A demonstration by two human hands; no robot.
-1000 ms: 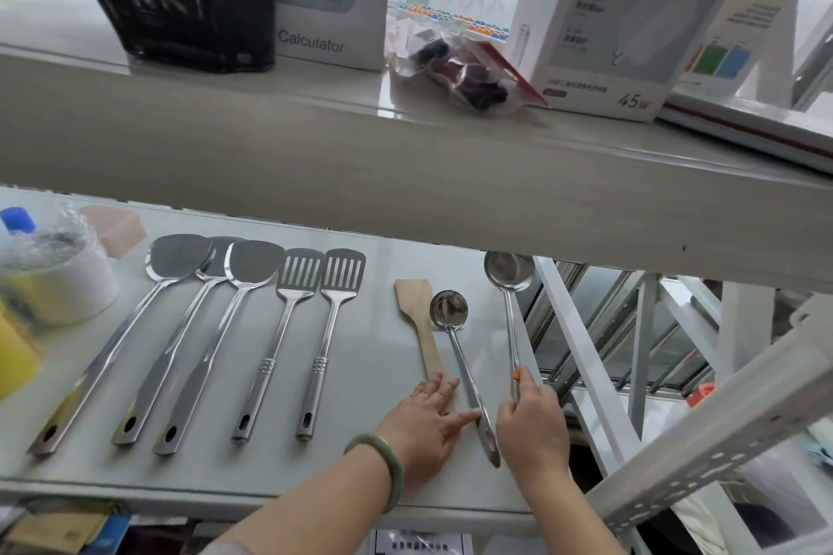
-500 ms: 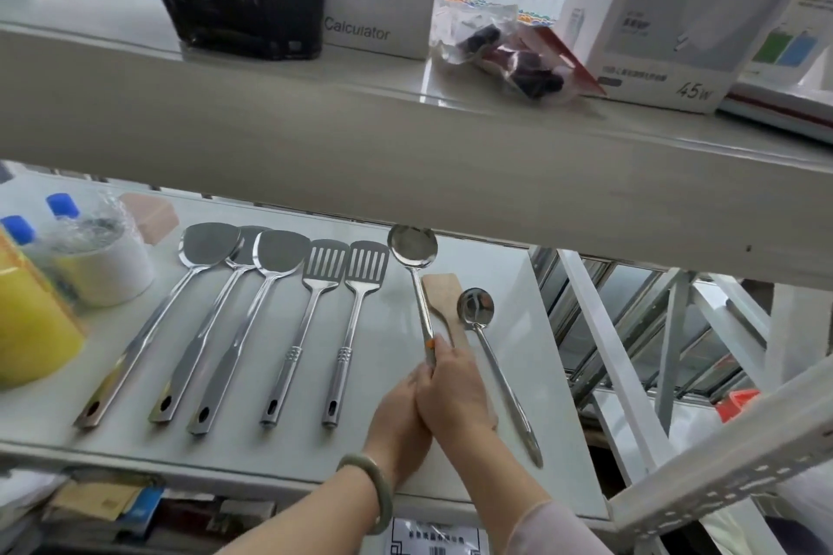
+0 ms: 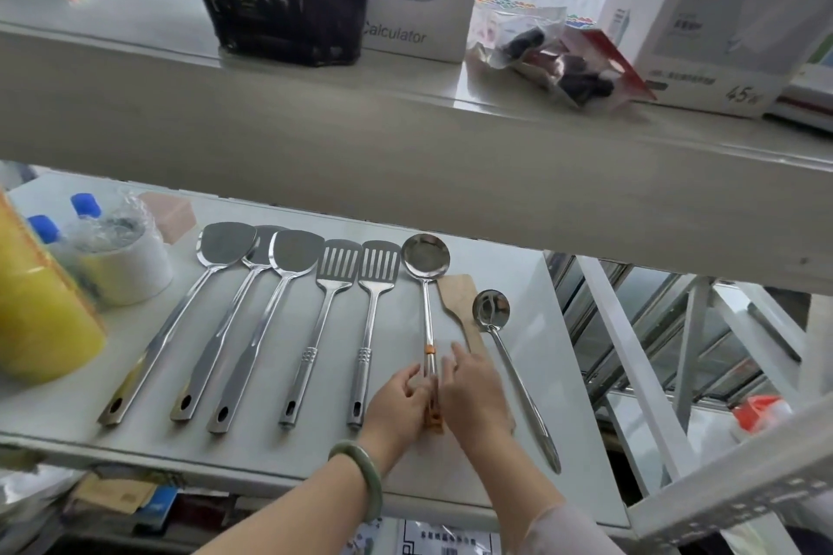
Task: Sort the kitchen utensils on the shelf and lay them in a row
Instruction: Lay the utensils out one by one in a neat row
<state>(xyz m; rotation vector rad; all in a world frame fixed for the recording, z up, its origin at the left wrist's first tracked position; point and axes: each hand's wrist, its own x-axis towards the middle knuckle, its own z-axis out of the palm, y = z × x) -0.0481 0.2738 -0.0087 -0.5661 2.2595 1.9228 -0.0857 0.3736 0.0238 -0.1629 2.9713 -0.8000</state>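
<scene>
The big ladle (image 3: pixel 426 262) is now lying just right of five lined-up spatulas (image 3: pixel 356 268) on the shelf (image 3: pixel 518 266), having crossed over from the far right. Left hand (image 3: pixel 396 403) and right hand (image 3: pixel 473 392) are loosely pinching its handle. The wooden spatula (image 3: pixel 457 295) and small ladle (image 3: pixel 491 311) are still waiting for straightening.

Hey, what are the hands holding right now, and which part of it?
Both hands, left and right, flank the lower handle of the large ladle, below its orange band. It lies on the shelf; fingers touch it, but a firm grip cannot be told.
</scene>
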